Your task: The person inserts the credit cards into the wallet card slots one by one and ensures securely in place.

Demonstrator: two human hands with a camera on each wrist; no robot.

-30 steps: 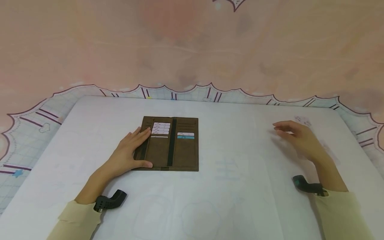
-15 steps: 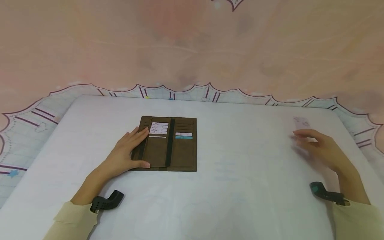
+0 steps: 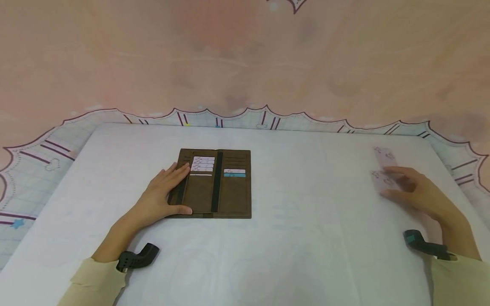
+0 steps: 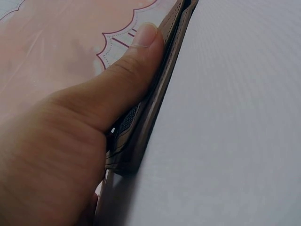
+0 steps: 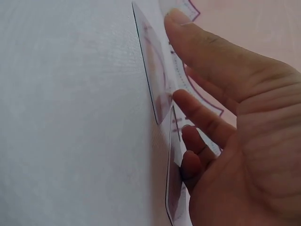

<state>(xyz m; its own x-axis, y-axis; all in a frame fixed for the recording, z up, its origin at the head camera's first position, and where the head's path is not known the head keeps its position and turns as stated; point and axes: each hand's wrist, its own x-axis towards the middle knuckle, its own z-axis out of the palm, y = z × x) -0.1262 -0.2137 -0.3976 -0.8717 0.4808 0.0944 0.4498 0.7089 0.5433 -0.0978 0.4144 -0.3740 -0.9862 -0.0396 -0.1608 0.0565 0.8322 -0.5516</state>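
Observation:
An open brown bifold wallet (image 3: 235, 195) lies on the white tabletop left of centre. Cards (image 3: 204, 163) peek from its left-half slots, and a white and a blue card (image 3: 235, 173) from its right half. My left hand (image 3: 158, 195) rests spread on the wallet's left part, thumb along the near edge. Far right, my right hand (image 3: 430, 193) is over a pale pink card (image 3: 384, 180), blurred in the head view. In the right wrist view a fingertip meets one corner of that card, while the thumb stands apart from it. Another patterned card (image 5: 174, 183) lies beyond.
A white sheet (image 3: 298, 170) covers the table, with a scalloped cloth border (image 3: 268, 121) along the far edge and an orange-pink cloth (image 3: 229, 55) behind. Black wrist cameras (image 3: 138, 257) jut from both wrists above the table.
My right hand has moved right and slightly towards me, onto the cards at the far right. A card now shows left of its fingers. My left hand stays on the wallet.

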